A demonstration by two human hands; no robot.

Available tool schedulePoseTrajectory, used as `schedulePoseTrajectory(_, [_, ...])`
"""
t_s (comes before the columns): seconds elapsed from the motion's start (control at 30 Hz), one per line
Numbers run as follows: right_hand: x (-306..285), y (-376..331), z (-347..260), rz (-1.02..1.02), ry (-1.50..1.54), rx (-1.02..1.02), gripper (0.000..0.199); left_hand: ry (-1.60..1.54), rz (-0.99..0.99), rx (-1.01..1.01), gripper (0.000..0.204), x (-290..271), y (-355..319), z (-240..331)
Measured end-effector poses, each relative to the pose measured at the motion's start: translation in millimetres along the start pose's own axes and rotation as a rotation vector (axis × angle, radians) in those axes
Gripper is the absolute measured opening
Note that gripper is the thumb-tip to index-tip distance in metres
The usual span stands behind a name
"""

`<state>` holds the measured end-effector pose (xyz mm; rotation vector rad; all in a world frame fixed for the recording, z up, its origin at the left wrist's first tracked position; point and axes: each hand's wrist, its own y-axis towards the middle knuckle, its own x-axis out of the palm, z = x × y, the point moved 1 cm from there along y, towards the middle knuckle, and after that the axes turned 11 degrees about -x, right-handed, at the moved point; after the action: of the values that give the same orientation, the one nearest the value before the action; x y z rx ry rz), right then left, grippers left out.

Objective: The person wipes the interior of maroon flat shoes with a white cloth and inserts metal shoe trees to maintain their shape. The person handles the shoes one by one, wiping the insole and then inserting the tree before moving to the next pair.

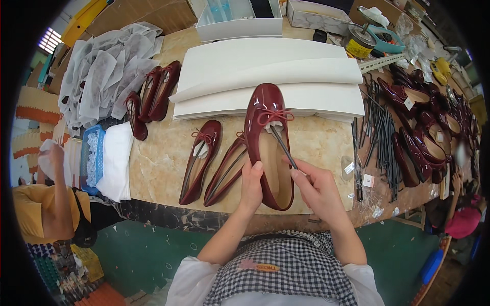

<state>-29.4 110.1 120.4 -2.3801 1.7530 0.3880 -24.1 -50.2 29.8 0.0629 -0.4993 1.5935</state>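
Beige tabletop [322, 140] separates the shoe [266, 153] in left hand [250, 188] from black rods [384, 148].

White sleeves [190, 282]; black-and-white checked cloth apron [301, 270], pink-and-orange patch [265, 267] on front; hands [320, 193] bare.

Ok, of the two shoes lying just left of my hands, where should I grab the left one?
Probably the heel of that shoe, from the near left: the heel points toward you, and its left side faces bare tabletop, while the other shoe crowds its right.
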Motion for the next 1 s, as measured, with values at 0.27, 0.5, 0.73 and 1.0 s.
schedulePoseTrajectory(0.27, [33, 15, 0, 0.323, -0.447, -0.431, 0.033, -0.023, 0.129, 0.103, 0.063, 21, -14, -3])
schedulePoseTrajectory(0.5, [16, -22, 8, -0.006, -0.258, -0.088, 0.035, 0.542, 0.032, -0.153, 0.047, -12, -34, 14])
schedulePoseTrajectory(0.73, [-30, -21, 25, 0.148, -0.285, 0.073, 0.031, 1.506, 0.187, 0.081, 0.053, -94, -26, 48])
schedulePoseTrajectory(1.0, [-11, -13, 19, 0.025, -0.355, 0.05, 0.03, 1.613, 0.065, 0.206, 0.055, -62, -58, 25])
